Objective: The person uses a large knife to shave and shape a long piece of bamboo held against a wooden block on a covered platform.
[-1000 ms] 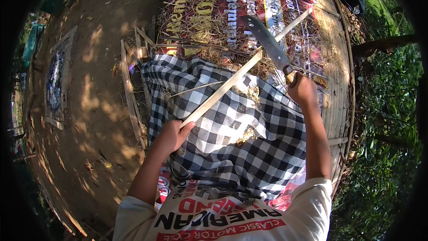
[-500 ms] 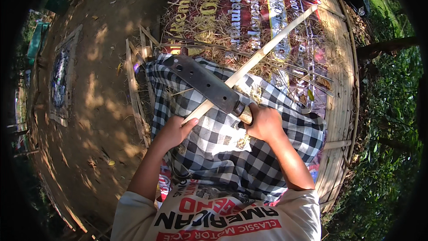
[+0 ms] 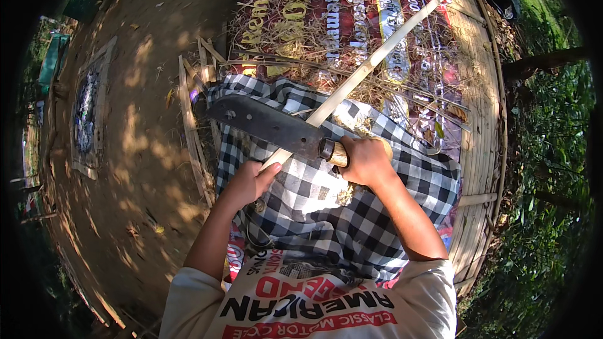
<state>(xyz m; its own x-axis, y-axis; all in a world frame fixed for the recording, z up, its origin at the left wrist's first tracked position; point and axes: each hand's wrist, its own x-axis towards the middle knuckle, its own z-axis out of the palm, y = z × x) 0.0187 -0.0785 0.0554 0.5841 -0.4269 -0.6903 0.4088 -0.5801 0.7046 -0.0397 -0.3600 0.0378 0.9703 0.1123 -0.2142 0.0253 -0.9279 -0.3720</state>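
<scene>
A long pale strip of wood or bamboo (image 3: pixel 352 83) slants from my lap up to the far right. Its near end is gripped in my left hand (image 3: pixel 250 182), thumb lying along the top. My right hand (image 3: pixel 366 162) is closed round the wooden handle of a machete (image 3: pixel 267 124). The wide dark blade has several small holes and points left, crossing over the strip and hiding part of it. Beneath both lies a black-and-white checked cloth (image 3: pixel 414 182) spread over my lap, with small piles of shavings (image 3: pixel 357 124) on it.
A dark red printed banner (image 3: pixel 314 0), strewn with curled shavings, covers the bamboo platform (image 3: pixel 480 88) ahead. Thin slats (image 3: pixel 190 125) lean along its left side. Bare ground (image 3: pixel 138 144) with a framed panel (image 3: pixel 88 110) lies left; green plants (image 3: pixel 553 213) grow right.
The machete's blade has swung to lie flatter, its tip lower and further left. My right hand has shifted slightly up. The strip's far end has moved a little farther away.
</scene>
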